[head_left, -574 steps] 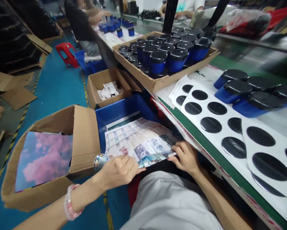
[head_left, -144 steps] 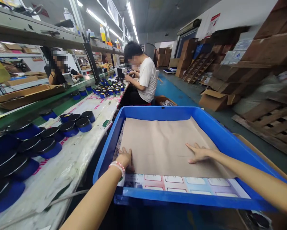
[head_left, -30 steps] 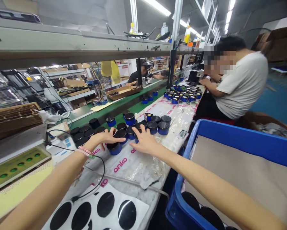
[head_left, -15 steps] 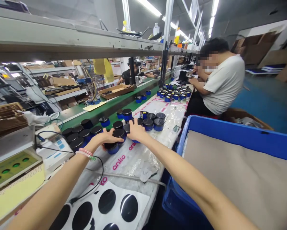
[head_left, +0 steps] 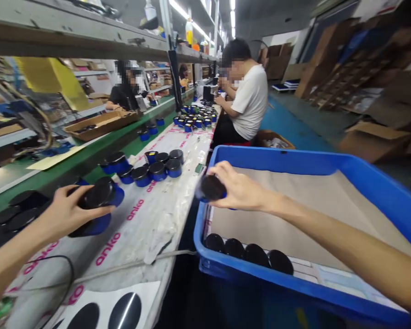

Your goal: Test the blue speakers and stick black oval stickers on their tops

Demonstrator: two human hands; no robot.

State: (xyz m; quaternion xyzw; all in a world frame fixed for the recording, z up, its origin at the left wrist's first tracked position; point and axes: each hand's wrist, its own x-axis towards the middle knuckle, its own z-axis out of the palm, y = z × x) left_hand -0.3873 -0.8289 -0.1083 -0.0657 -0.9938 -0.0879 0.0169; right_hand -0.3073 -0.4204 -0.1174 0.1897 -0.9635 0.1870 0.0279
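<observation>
My right hand is closed round a short blue cylinder with a glossy black top, held tilted above the near left corner of a blue bin. My left hand reaches over the bench with thumb and fingers round another black-topped blue cylinder. A further blue cylinder sits just under that hand. In the bin, several black round tops line the near side, beside a brown sheet. More blue cylinders stand grouped on the bench.
A printed plastic sheet covers the bench. A sheet of black round stickers and a grey cable lie near me. Behind runs a green conveyor with a cardboard tray. A co-worker in a white shirt sits farther along.
My right hand has left the bench with a blue cylinder and moved right, over the bin's edge. My left hand stays at the bench cylinders. The view has turned right.
</observation>
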